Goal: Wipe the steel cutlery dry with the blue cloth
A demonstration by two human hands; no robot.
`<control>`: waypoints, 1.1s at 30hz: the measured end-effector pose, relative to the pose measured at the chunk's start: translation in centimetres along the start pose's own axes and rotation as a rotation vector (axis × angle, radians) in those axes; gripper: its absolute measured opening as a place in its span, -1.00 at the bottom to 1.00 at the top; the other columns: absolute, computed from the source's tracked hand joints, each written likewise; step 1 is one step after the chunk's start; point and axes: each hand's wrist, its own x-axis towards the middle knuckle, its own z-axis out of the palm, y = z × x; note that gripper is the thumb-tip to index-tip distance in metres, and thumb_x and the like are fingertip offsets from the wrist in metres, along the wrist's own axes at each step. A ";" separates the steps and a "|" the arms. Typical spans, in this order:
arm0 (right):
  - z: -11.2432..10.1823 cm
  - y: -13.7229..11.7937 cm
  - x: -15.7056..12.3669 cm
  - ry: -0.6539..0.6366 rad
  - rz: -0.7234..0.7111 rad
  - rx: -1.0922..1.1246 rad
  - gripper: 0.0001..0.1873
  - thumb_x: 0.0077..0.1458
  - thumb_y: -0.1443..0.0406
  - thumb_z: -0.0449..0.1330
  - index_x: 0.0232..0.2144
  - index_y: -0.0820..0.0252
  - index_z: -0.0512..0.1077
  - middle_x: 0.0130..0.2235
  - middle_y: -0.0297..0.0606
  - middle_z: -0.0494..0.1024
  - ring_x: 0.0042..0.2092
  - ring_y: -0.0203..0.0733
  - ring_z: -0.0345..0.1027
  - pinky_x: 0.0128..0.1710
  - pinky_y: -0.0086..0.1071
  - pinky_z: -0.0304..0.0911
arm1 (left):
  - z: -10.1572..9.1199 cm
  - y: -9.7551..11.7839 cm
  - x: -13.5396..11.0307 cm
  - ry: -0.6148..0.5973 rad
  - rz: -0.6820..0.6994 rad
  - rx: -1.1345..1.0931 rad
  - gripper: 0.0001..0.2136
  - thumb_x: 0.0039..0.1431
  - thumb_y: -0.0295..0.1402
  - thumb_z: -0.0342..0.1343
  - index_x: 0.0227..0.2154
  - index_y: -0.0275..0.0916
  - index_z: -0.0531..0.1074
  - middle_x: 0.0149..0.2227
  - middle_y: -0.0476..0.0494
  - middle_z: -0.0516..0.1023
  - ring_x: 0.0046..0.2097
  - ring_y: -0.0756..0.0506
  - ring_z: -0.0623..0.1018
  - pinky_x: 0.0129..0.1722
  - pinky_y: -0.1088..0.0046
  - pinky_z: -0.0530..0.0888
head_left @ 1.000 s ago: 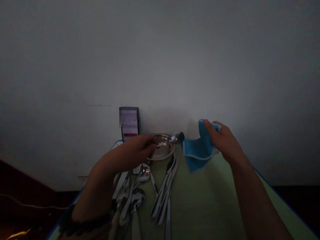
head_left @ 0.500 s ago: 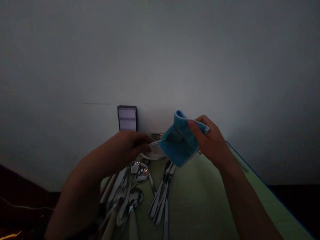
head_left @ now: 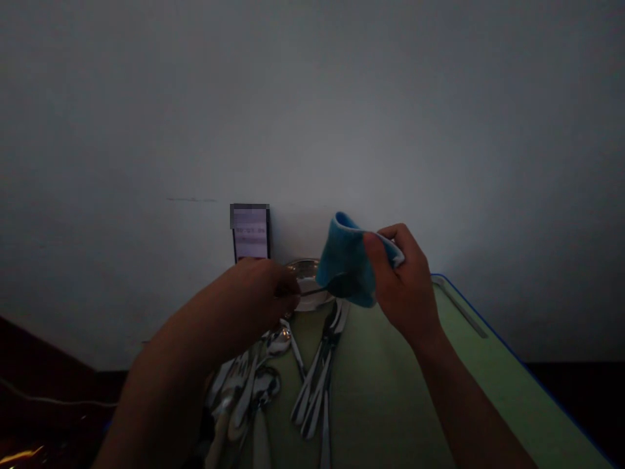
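Note:
My left hand (head_left: 276,286) is closed around the handle end of a spoon (head_left: 342,284). The spoon points right, and its dark bowl lies against a blue cloth (head_left: 349,254) with a pale edge. My right hand (head_left: 403,280) pinches that cloth, thumb on the near side, and the cloth hangs folded to the left of the fingers. Both hands are raised over the green table. Behind the spoon stands a round metal dish (head_left: 305,267), partly covered by the cloth and my left hand.
Below my left hand lie several spoons (head_left: 266,387) and forks (head_left: 237,378). A group of knives and forks (head_left: 315,391) lies to their right. A phone (head_left: 251,234) leans on the wall. A grey strip (head_left: 461,306) runs along the green table's (head_left: 390,391) right edge.
The cloth has shifted slightly left and its lower corner has folded up, so the spoon's bowl now shows in front of it. My right hand has moved slightly left.

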 end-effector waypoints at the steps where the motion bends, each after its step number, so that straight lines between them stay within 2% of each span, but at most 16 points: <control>1: -0.2 0.0 0.1 -0.007 -0.024 0.019 -0.79 0.15 0.18 0.05 -0.47 0.14 0.20 -0.58 -0.50 0.20 -0.55 -0.42 0.06 -0.57 -0.51 -0.02 | 0.0 -0.1 0.0 -0.017 0.005 -0.017 -0.80 0.05 -0.33 -0.02 -0.48 -0.23 0.51 -0.60 0.01 0.49 -0.55 0.02 0.45 -0.55 0.54 0.26; 4: -1.2 0.2 0.3 -0.154 -0.093 0.079 -0.82 0.13 0.18 0.07 -0.44 0.13 0.25 -0.55 -0.49 0.28 -0.52 -0.42 0.13 -0.53 -0.52 0.04 | 0.1 -0.7 0.1 -0.072 0.072 -0.102 -0.81 0.06 -0.34 -0.01 -0.48 -0.21 0.50 -0.54 0.04 0.52 -0.50 0.03 0.47 -0.52 0.57 0.28; 9: -3.0 1.2 0.8 -0.639 -0.094 0.093 -0.82 0.10 0.15 0.11 -0.35 0.14 0.36 -0.26 -0.35 0.52 -0.30 -0.32 0.35 -0.34 -0.46 0.19 | 0.4 -2.0 0.7 -0.069 0.136 -0.167 -0.76 0.14 -0.26 -0.07 -0.35 -0.22 0.49 -0.44 0.00 0.55 -0.42 0.00 0.50 -0.45 0.54 0.32; 12: -3.5 1.6 0.9 -0.772 -0.096 0.078 -0.75 0.15 0.12 0.04 -0.39 0.15 0.37 -0.11 -0.30 0.50 -0.22 -0.28 0.36 -0.28 -0.42 0.20 | 0.5 -2.2 1.0 -0.040 0.116 -0.180 -0.75 0.15 -0.25 -0.06 -0.36 -0.23 0.49 -0.43 -0.01 0.56 -0.41 -0.01 0.50 -0.44 0.54 0.33; 15: -3.3 1.9 0.9 -0.784 -0.062 0.044 -0.55 0.24 0.09 -0.20 -0.43 0.16 0.37 -0.13 -0.27 0.50 -0.20 -0.26 0.36 -0.26 -0.38 0.21 | 0.5 -2.1 1.1 -0.020 0.089 -0.139 -0.78 0.12 -0.27 -0.02 -0.37 -0.22 0.50 -0.44 0.00 0.56 -0.41 -0.01 0.50 -0.43 0.53 0.33; 16: -3.0 1.9 0.9 -0.753 -0.059 -0.001 -0.55 0.24 0.09 -0.20 -0.41 0.16 0.38 -0.17 -0.26 0.51 -0.21 -0.25 0.35 -0.24 -0.36 0.21 | 0.5 -2.0 1.1 -0.010 0.084 -0.119 -0.79 0.11 -0.27 0.00 -0.37 -0.21 0.50 -0.44 0.00 0.56 -0.41 0.00 0.50 -0.43 0.53 0.32; 19: -2.0 2.3 0.7 -0.645 -0.150 -0.197 -0.73 0.14 0.13 0.05 -0.21 0.16 0.37 -0.16 -0.22 0.46 -0.12 -0.18 0.29 -0.11 -0.29 0.17 | 0.4 -1.8 0.9 0.016 0.102 -0.088 -0.81 0.10 -0.28 0.01 -0.37 -0.18 0.51 -0.44 0.02 0.56 -0.42 0.01 0.50 -0.44 0.54 0.32; 22: -1.3 2.8 0.5 -0.660 -0.216 -0.307 -0.65 0.03 0.18 0.19 -0.11 0.16 0.37 -0.10 -0.17 0.42 -0.06 -0.14 0.24 -0.03 -0.24 0.12 | 0.2 -1.6 0.5 0.027 0.115 -0.072 -0.81 0.10 -0.28 0.01 -0.37 -0.15 0.51 -0.44 0.05 0.57 -0.43 0.02 0.50 -0.45 0.55 0.31; 26: -1.2 3.3 0.6 -0.778 -0.146 -0.267 -0.79 0.02 0.20 0.19 -0.27 0.15 0.46 -0.30 -0.28 0.52 -0.28 -0.24 0.34 -0.28 -0.38 0.17 | -0.1 -1.2 0.2 0.019 0.121 -0.030 -0.82 0.08 -0.32 0.01 -0.36 -0.12 0.53 -0.44 0.06 0.58 -0.44 0.01 0.50 -0.43 0.53 0.30; 30: -2.0 3.5 1.1 -0.741 -0.131 -0.264 -0.81 0.04 0.18 0.16 -0.43 0.15 0.49 -0.48 -0.37 0.48 -0.44 -0.32 0.28 -0.44 -0.45 0.07 | -0.3 -1.0 0.3 0.045 0.137 -0.065 -0.81 0.07 -0.34 0.00 -0.36 -0.16 0.53 -0.45 0.02 0.59 -0.44 0.00 0.51 -0.43 0.53 0.31; 33: -2.4 3.7 1.5 -0.663 -0.025 -0.186 -0.71 0.11 0.15 0.07 -0.48 0.20 0.44 -0.55 -0.40 0.39 -0.51 -0.35 0.21 -0.53 -0.48 0.03 | -0.5 -1.0 0.4 0.086 0.097 -0.133 -0.79 0.09 -0.30 0.00 -0.38 -0.21 0.52 -0.46 -0.01 0.58 -0.45 -0.01 0.50 -0.46 0.52 0.32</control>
